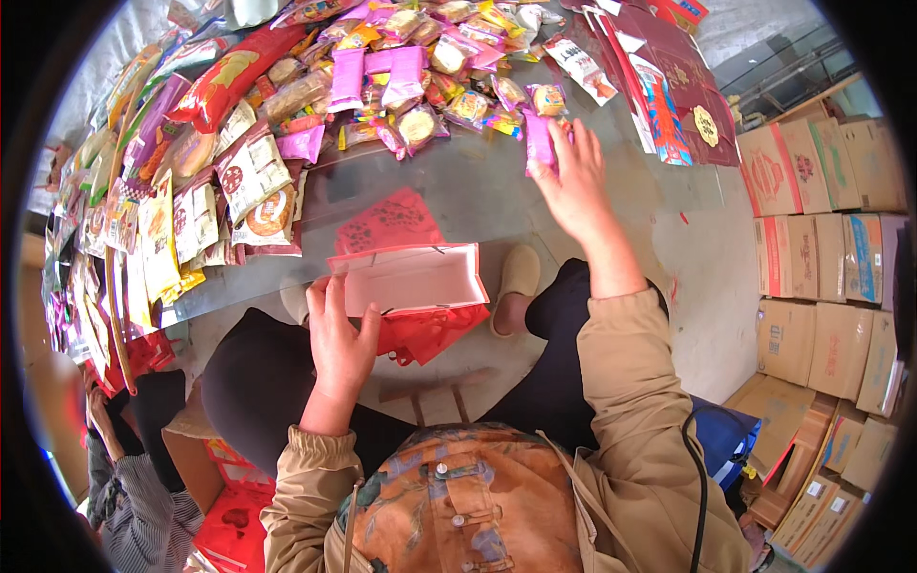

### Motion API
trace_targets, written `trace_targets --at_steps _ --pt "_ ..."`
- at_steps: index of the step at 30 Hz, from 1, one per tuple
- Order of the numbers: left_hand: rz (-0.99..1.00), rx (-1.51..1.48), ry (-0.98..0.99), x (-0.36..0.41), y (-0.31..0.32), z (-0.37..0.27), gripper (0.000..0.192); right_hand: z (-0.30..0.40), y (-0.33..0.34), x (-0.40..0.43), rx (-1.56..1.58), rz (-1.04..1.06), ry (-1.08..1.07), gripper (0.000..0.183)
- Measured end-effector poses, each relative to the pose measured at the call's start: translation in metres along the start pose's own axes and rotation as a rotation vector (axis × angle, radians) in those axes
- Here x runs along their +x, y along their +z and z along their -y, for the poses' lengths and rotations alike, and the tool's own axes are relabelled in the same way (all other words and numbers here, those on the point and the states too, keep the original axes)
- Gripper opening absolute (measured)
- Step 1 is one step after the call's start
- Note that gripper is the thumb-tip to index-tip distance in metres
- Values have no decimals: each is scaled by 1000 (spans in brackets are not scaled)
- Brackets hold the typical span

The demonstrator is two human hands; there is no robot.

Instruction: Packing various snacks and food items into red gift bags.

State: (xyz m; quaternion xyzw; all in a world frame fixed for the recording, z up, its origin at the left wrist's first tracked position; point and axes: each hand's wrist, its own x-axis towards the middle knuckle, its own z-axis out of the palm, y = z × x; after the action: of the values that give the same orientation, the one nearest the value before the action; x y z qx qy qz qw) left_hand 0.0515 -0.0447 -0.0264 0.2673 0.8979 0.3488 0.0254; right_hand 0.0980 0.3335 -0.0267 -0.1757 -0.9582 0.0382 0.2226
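My right hand reaches over the glass-topped table and touches a pink-wrapped snack packet at the near edge of a heap of wrapped snacks; whether the fingers grip it I cannot tell. An upright paper gift bag, red outside and white within, stands with its mouth facing up in front of me. At its left rim is my left hand, fingers and thumb apart, with the thumb near the bag's lower edge. No snack shows inside the bag. Below the bag's mouth lies red material.
Bagged crackers and biscuits are piled at the left. Flattened maroon cartons lie at the far right of the table. Cardboard boxes are stacked on the right. Another person sits at the lower left, beside a carton with red bags.
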Motion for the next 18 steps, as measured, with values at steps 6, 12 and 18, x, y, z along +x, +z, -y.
trace_targets --at_steps 6,12,18 --pt "21 -20 -54 -4 -3 2 63 54 -12 -5 238 -41 -11 52" --pt "75 -24 -87 -3 0 1 62 54 -14 -3 285 -57 -48 50" --pt "44 3 -28 1 1 -1 66 72 -19 -2 496 26 -288 50"
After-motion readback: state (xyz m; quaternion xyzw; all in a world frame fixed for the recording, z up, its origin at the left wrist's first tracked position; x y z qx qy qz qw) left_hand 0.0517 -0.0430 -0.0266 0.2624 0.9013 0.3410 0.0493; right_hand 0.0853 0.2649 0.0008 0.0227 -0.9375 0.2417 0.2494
